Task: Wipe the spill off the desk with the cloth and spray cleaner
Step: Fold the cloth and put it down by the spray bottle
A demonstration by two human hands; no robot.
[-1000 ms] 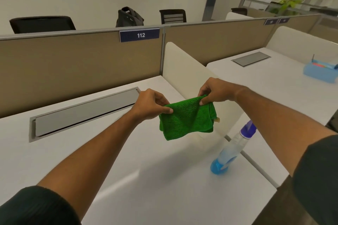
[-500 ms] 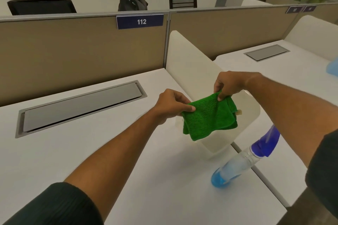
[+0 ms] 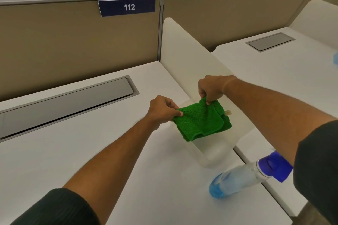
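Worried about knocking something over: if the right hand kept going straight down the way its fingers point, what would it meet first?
Probably the green cloth the right hand pinches, then the white desk; depth is unclear.

Both arms stretched fwd, forearms bare, dark sleeves at upper arms; left hand [image 3: 162, 110] pinches w/ thumb + fingers, knuckles up; right hand [image 3: 212, 87] higher, wrist bent down, fingertips pinched together.
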